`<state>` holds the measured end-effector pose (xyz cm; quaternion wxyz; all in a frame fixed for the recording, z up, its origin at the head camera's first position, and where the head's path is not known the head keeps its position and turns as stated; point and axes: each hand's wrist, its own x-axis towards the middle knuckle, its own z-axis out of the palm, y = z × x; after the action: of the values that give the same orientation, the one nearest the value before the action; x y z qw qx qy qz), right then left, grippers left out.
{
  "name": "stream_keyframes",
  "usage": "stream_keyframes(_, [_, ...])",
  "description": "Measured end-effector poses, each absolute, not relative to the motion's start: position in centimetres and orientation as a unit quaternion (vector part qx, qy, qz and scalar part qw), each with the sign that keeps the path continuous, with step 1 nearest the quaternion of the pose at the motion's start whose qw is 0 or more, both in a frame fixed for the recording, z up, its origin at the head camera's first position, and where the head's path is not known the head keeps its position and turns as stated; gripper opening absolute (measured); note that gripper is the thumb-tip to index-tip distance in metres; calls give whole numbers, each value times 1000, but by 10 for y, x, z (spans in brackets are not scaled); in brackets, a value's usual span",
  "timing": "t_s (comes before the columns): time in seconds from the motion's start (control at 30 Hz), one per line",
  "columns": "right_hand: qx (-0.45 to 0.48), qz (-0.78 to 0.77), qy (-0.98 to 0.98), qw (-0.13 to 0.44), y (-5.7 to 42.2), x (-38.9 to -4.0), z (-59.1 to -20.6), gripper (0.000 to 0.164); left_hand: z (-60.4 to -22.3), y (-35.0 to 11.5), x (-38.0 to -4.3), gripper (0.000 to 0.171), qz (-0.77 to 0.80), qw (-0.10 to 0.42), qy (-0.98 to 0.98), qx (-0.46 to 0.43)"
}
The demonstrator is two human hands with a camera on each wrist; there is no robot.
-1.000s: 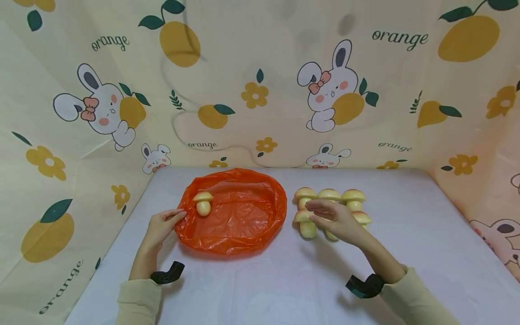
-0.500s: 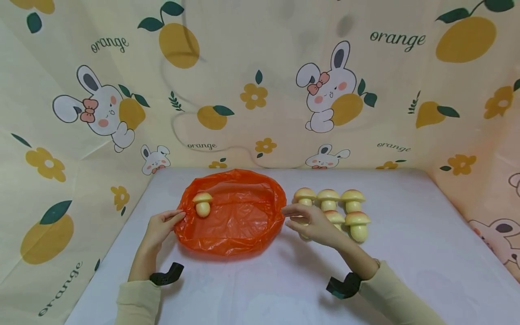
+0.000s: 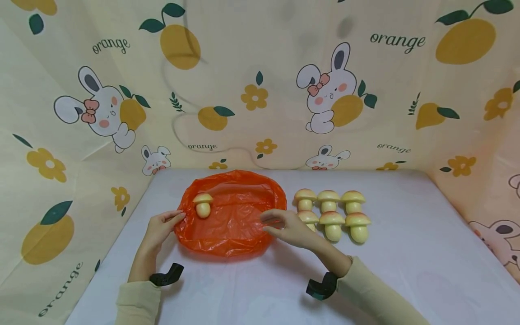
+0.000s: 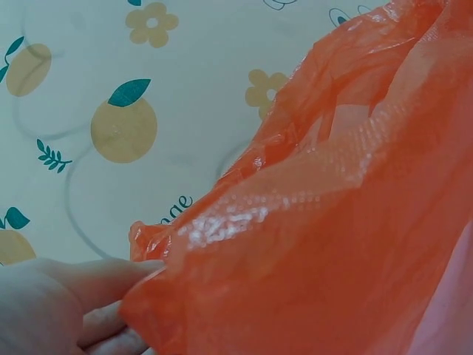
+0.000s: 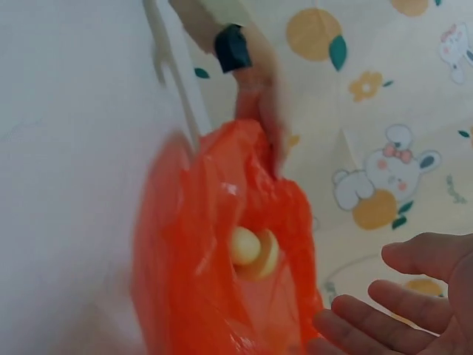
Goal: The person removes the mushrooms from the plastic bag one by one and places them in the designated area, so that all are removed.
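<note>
An orange-red plastic bag [image 3: 227,246] lies spread on the table with its mouth facing up. Its left rim is pinched between the thumb and fingers of my left hand [image 3: 161,229]; the left wrist view shows the thumb against the film. Inside, near the left side, sits one toy mushroom [image 3: 203,208] with a pale yellow stem. My right hand [image 3: 290,228] reaches over the bag's right rim, fingers spread apart and nothing between them, as the right wrist view shows. Just behind that hand are several more toy mushrooms [image 3: 333,225] in two rows, one partly hidden by it.
The table [image 3: 243,293] has a white cover. A cloth backdrop [image 3: 276,54] with rabbits and oranges rises behind and at both sides. Each wrist carries a black camera mount [image 3: 322,286].
My right hand has moved left, from over the mushroom rows to the bag's right rim, uncovering the mushrooms beneath it. The left hand keeps its place on the bag.
</note>
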<state>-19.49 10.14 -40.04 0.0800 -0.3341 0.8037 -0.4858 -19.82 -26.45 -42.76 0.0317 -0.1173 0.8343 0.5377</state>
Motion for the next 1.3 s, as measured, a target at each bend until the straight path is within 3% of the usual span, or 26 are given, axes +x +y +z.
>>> stream_keyframes(0.3, [-329,-471,809,126,73,-198,-405,30,-428,-265,-198,51,531,34,838,-120])
stream_keyframes(0.63, [-362,-460,800,133,50,-209,-404,29,-428,-265,-197,50,539,33,833,-118])
stream_keyframes(1.3, [-243,-490,808,220,4,-225,-402,28,-428,-275,-196,50,523,96,845,-57])
